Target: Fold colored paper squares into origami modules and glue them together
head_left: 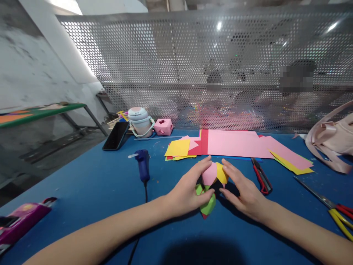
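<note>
Between my two hands is a small folded paper model (209,174) in pink, yellow and green, with a bit of red at its lower tip. My left hand (187,189) grips its left side, fingers behind the pink part and thumb across the green part. On the other side, the fingers of my right hand (245,191) curve against the yellow part, with the thumb below it. Both hands partly cover the model. A blue glue gun (143,165) stands left of my left hand, and a red and black utility knife (261,177) lies beyond my right hand.
Behind the hands lie yellow paper squares (178,148) and pink sheets (233,142). Scissors (328,202) are at right, near a pink bag (342,134). A phone (116,136), a bottle (139,123) and a pink paper polyhedron (163,127) stand back left. A purple case (24,222) lies front left.
</note>
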